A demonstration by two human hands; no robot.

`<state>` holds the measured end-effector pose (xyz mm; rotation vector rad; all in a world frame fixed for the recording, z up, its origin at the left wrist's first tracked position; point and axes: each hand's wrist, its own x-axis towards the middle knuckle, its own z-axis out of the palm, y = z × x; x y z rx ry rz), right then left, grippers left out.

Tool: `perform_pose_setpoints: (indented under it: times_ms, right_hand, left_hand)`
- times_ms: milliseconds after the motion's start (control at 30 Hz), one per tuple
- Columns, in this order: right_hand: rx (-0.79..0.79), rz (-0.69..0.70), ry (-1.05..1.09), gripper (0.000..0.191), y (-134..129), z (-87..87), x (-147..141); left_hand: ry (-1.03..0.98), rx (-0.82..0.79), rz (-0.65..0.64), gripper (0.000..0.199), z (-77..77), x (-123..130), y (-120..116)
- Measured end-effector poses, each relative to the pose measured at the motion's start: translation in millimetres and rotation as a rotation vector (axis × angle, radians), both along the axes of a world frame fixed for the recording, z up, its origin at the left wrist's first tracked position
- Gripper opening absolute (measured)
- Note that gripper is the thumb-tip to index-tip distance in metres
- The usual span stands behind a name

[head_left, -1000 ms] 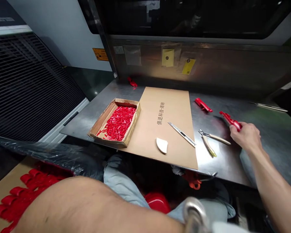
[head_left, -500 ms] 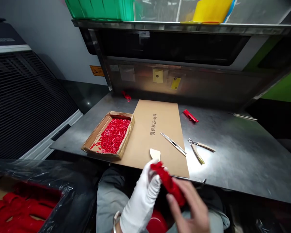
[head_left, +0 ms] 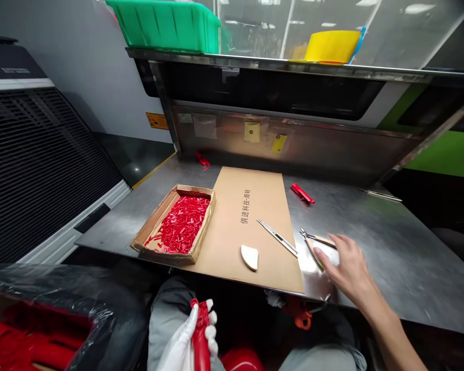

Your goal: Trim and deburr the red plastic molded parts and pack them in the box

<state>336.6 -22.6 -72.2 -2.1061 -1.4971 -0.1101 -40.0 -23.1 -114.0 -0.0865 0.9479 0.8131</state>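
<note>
In the lower middle, my left hand point(head_left: 181, 342), in a white glove, is closed round a long red moulded plastic part point(head_left: 201, 340) held upright over my lap. My bare right hand point(head_left: 348, 268) is over the handles of a pair of side cutters point(head_left: 311, 250), thumb by the near handle and fingers by the far one. Its fingers are apart, and the cutters lie spread on the metal table. Whether the fingertips touch the handles is hard to see. Left of them a slim utility knife point(head_left: 277, 237) and a white wedge-shaped piece point(head_left: 249, 257) lie on a cardboard sheet point(head_left: 232, 196).
A shallow cardboard box point(head_left: 204, 232) of small red scraps stands at the left. Further back lie another red part point(head_left: 302, 193), a red scrap point(head_left: 203, 161) and a thin metal tool point(head_left: 381, 195). A black-lined bin point(head_left: 116, 309) holds red parts. Above runs a shelf point(head_left: 263, 62).
My right hand has let go of the red part and moved right to the side cutters. My left hand has drawn down and left, still holding the part. The view has tilted up slightly.
</note>
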Motion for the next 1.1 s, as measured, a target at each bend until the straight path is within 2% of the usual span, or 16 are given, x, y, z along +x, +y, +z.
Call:
perform_pose_setpoints:
  times_ms: [67, 167, 233, 333, 433, 500, 567, 600, 667, 700, 800, 833, 900, 1000, 1100]
  right_hand:
    - [-0.119, -0.036, -0.02, 0.063, 14.2, -11.2, 18.1]
    - [-0.239, -0.028, -0.033, 0.056, 25.8, -20.8, 23.6]
    - [-0.255, -0.047, -0.032, 0.054, 26.7, -16.4, 20.3]
    - [-0.213, -0.029, 0.022, 0.057, 16.9, 2.9, 5.1]
    - [-0.213, 0.162, 0.157, 0.048, -5.6, 23.3, -32.3]
    - [-0.279, 0.343, 0.269, 0.041, -22.7, 32.8, -68.6]
    - [-0.374, 0.531, 0.454, 0.036, -35.5, 39.0, -105.4]
    - [-0.408, 0.579, 0.548, 0.036, -39.1, 40.9, -121.1]
    - [-0.438, 0.632, 0.704, 0.032, -41.1, 42.7, -142.5]
    - [-0.435, 0.64, 0.752, 0.027, -40.2, 42.5, -147.9]
    - [-0.39, 0.639, 0.839, 0.019, -35.1, 38.1, -149.4]
    - [-0.363, 0.621, 0.863, 0.02, -34.0, 36.0, -148.2]
    - [-0.297, 0.564, 0.918, 0.024, -33.9, 32.1, -148.5]
    - [-0.23, 0.489, 0.983, 0.032, -39.7, 28.8, -161.2]
    - [-0.268, 0.538, 1.035, 0.035, -51.9, 28.8, -178.6]
  left_hand:
    - [0.004, 0.07, -0.023, 0.037, -2.2, -1.8, -7.2]
    - [0.076, 0.166, -0.082, 0.052, 5.2, 3.4, -16.0]
    - [0.114, 0.242, -0.13, 0.055, 11.2, 7.7, -19.7]
    - [0.157, 0.332, -0.204, 0.054, 12.1, 12.1, -22.4]
    - [0.201, 0.435, -0.269, 0.048, 8.3, 18.4, -24.0]
    - [0.241, 0.524, -0.392, 0.042, 11.2, 26.7, -26.0]
    - [0.286, 0.585, -0.591, 0.036, 21.1, 37.7, -28.6]
    - [0.304, 0.603, -0.682, 0.032, 27.9, 43.1, -29.6]
    - [0.308, 0.624, -0.781, 0.024, 42.0, 50.6, -29.5]
    - [0.293, 0.625, -0.797, 0.029, 48.0, 51.7, -27.9]
    - [0.199, 0.611, -0.76, 0.058, 58.5, 43.2, -18.0]
    - [0.171, 0.62, -0.732, 0.06, 60.3, 37.8, -13.8]
    - [0.181, 0.677, -0.66, 0.052, 63.3, 27.3, -6.4]
    - [0.366, 0.698, -0.431, 0.039, 68.8, 20.8, -1.1]
    - [0.455, 0.658, -0.122, 0.039, 73.5, 26.5, -1.5]
